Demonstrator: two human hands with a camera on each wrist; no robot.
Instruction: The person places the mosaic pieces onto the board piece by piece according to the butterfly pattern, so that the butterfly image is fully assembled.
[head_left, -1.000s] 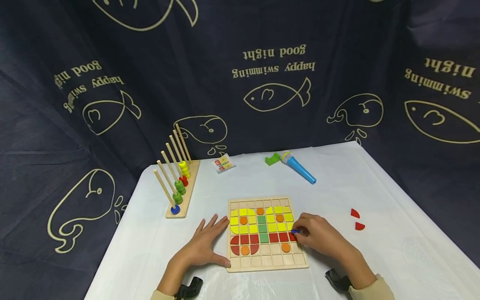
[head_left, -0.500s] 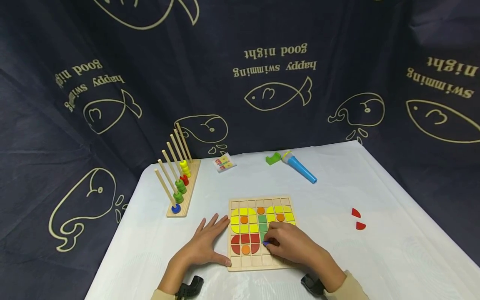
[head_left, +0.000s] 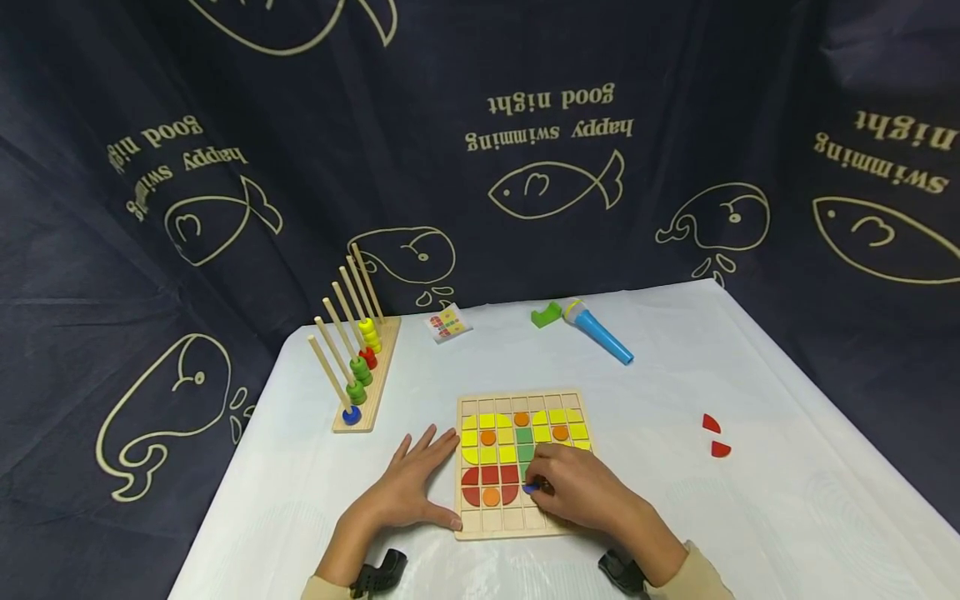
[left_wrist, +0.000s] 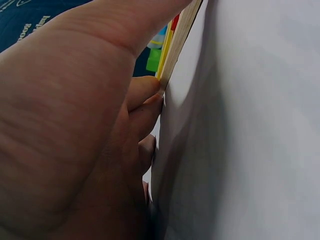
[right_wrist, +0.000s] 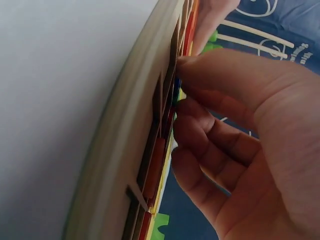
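A wooden grid board [head_left: 480, 525] lies flat on the white table, its cells partly filled with yellow, red, green and orange tiles. My right hand [head_left: 573, 487] is over the lower middle of the board, pinching a small blue tile [head_left: 529, 489] between thumb and fingertips, just below the green column. In the right wrist view the fingertips are right at the board's surface and the blue tile [right_wrist: 177, 85] is mostly hidden. With fingers spread, my left hand [head_left: 405, 492] rests at the board's left edge, thumb at the lower left corner. The right hand covers several cells.
Two red quarter-circle tiles [head_left: 720, 450] lie on the table to the right. A wooden peg rack [head_left: 367, 412] with coloured beads stands at the left. Toward the back are a pattern card [head_left: 448, 323], a green block [head_left: 546, 315] and a blue toy microphone [head_left: 603, 335].
My right hand has moved left from the board's right edge to the lower middle, carrying the blue tile, and has dipped slightly. The left hand stays in place.
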